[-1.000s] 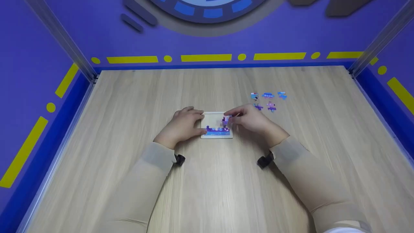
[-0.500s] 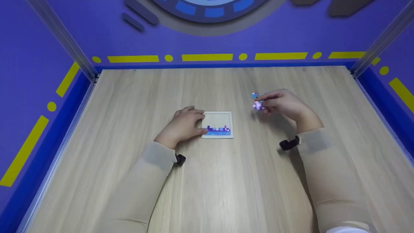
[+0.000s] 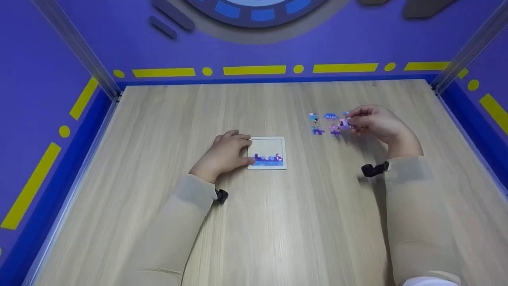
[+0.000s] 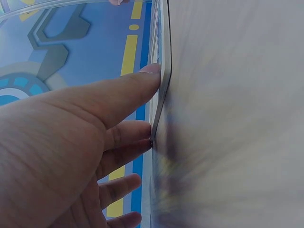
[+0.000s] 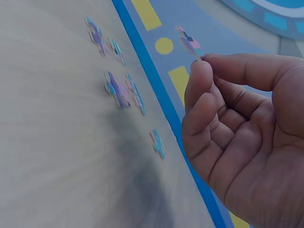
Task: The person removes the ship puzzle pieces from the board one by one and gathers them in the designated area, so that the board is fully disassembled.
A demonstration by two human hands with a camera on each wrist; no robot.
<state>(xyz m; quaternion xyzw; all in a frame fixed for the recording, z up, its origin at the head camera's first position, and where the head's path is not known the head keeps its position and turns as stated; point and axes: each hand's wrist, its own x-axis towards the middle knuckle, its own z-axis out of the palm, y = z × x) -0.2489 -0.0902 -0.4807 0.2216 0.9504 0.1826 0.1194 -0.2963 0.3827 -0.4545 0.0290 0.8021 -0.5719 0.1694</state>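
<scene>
My right hand [image 3: 379, 122] pinches a pink and purple jigsaw puzzle piece [image 5: 188, 42] between thumb and fingertips, lifted off the table above the loose pieces. My left hand [image 3: 224, 154] rests at the left side of a small square puzzle tray [image 3: 285, 147]. Its thumb lies on the tray's rim, with straight fingers touching the edge near the far corner. Joined puzzle pieces [image 3: 268, 162] in blue and purple fill the tray's near part; the rest shows bare backing. Loose lie a purple piece [image 3: 317, 130], a pink and purple piece [image 3: 335, 130] and a blue piece [image 3: 330, 116].
Another loose piece [image 3: 314, 116] lies at the group's far left; one more [image 5: 157, 143] is partly hidden by the right hand in the head view. The wooden table [image 3: 246, 222] is bordered by blue-purple walls [image 3: 254, 55] at the back and sides.
My right hand has moved from the tray's right edge to the far right, carrying the puzzle piece to the loose ones. The left hand stays at the tray.
</scene>
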